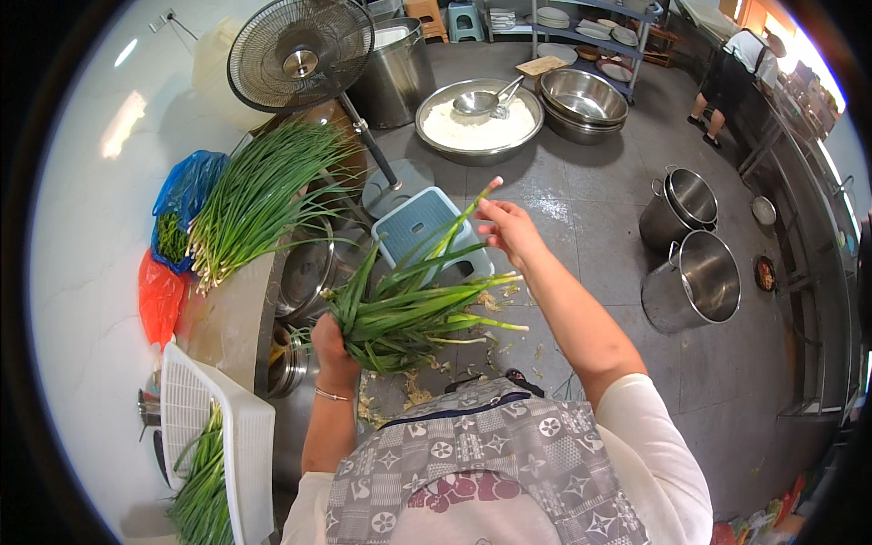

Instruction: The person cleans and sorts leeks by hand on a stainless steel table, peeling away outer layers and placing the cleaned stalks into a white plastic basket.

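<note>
My left hand [334, 351] grips a bunch of flat-leaved green garlic stalks [402, 317] by the leafy end. Their pale root ends fan out towards the right. One stalk [453, 231] angles upward from the bunch, and the fingers of my right hand [511, 230] pinch it just below its pinkish tip. Under the bunch, root trimmings and peeled skins [415, 392] litter the floor. Beyond it stands a blue plastic stool [426, 221], partly covered by the leaves. To the left, a large heap of scallions [266, 191] lies on a counter [228, 306].
A white plastic basket [252, 449] holding greens stands at lower left. A pedestal fan [300, 61] rises behind the scallions. Across the floor are a wide basin of white contents [477, 129], stacked steel basins [582, 102] and steel pots [691, 279]. Another person [739, 75] bends over at far right.
</note>
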Available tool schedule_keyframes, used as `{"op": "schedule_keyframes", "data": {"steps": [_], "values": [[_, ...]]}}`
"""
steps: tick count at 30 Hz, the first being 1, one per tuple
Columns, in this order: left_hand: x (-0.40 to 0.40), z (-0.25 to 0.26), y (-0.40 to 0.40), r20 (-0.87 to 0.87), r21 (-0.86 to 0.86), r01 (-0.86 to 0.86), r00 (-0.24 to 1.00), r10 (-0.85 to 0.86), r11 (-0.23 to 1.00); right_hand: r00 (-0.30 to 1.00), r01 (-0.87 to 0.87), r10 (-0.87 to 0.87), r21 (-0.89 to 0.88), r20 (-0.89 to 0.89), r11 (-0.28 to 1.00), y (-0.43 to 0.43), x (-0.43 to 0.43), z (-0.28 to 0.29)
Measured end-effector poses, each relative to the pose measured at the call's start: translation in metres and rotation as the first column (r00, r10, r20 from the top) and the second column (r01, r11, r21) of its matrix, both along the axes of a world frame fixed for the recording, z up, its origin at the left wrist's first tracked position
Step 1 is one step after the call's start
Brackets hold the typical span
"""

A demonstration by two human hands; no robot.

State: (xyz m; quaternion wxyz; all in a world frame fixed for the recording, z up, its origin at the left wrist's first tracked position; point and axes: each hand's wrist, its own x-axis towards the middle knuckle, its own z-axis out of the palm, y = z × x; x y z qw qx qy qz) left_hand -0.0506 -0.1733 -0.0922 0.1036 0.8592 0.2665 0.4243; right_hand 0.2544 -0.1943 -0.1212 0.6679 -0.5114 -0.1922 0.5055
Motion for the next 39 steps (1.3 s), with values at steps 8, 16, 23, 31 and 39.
{"op": "schedule_keyframes", "data": {"steps": [8, 16, 23, 31, 39], "values": [[0.001, -0.001, -0.013, -0.109, -0.037, 0.052, 0.992, -0.056, 0.998, 0.985, -0.006, 0.007, -0.005, 0.173, 1.000, 0.008, 0.020, -0.035], [0.007, 0.007, -0.016, 0.110, -0.149, 0.012, 0.994, 0.005, 0.989, 0.902, 0.430, -0.429, 0.006, -0.052, 0.903, -0.023, 0.105, -0.059], [0.003, 0.008, -0.008, 0.006, -0.017, -0.022, 1.000, 0.022, 1.000, 0.549, 0.046, 0.341, -0.435, 0.763, 0.899, -0.026, 0.080, -0.082], [0.012, 0.011, -0.007, 0.021, -0.191, 0.070, 0.998, -0.067, 0.979, 0.867, 0.244, -0.185, 0.070, -0.463, 0.967, 0.037, 0.054, -0.027], [-0.002, 0.017, 0.003, 0.005, -0.228, -0.118, 0.992, 0.122, 0.966, 0.972, 0.222, -0.229, -0.130, -0.043, 0.966, -0.026, 0.138, -0.104]]}}
